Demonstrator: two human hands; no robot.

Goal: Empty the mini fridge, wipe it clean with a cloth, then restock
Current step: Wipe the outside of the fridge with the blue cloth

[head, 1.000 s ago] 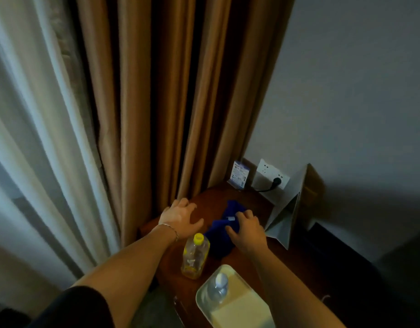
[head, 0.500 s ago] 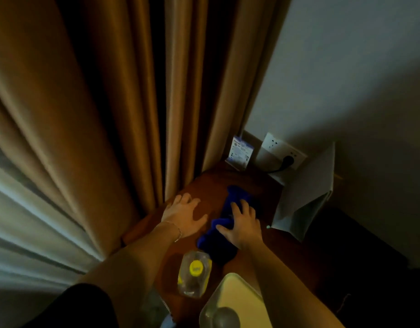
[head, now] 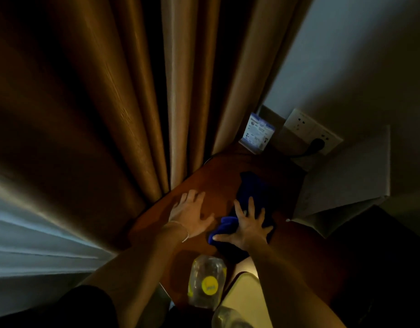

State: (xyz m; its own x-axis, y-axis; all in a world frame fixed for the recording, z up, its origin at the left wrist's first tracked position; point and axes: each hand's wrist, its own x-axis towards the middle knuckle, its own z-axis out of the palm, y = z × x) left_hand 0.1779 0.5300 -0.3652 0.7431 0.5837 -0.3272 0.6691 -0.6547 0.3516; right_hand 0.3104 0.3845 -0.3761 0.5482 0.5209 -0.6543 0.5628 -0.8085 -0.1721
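A dark blue cloth (head: 251,192) lies bunched on the brown wooden top (head: 218,176) of a low cabinet. My right hand (head: 247,228) rests on the cloth's near end with fingers spread, pressing down on it. My left hand (head: 190,214) lies flat on the bare wood just left of the cloth, fingers apart, holding nothing. A clear bottle with a yellow cap (head: 206,282) stands at the near edge of the top, between my forearms. No fridge shows in this view.
Brown curtains (head: 133,91) hang close along the left and back. A small printed card (head: 257,133) and a wall socket with a black plug (head: 318,143) sit at the back. A white folded sign (head: 346,176) stands right. A pale tray (head: 247,287) with another bottle (head: 228,318) lies near.
The view has tipped down and closer to the cabinet top. My right hand went from gripping the cloth to lying spread on it. My left hand stayed flat on the wood.
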